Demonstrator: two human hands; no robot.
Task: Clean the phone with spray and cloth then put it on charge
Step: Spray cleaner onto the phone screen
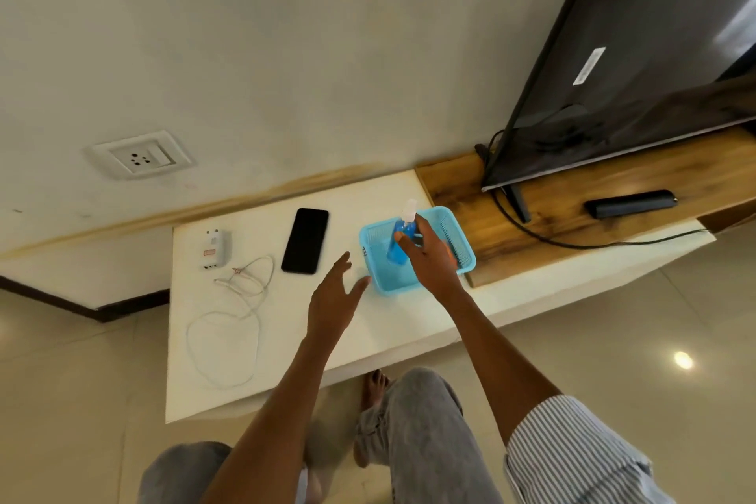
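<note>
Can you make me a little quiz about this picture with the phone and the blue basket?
1. True or false: the phone lies flat on the white table, screen dark.
2. Which hand is round the blue spray bottle? A) left hand B) right hand C) neither
3. Fill in: the charger adapter and the white cable lie to the ______ of the phone in the picture.

Key:
1. True.
2. B. The right hand holds the bottle over the blue basket, while the left hand hovers open beside the basket.
3. Left. The adapter is not plugged into the wall socket.
</note>
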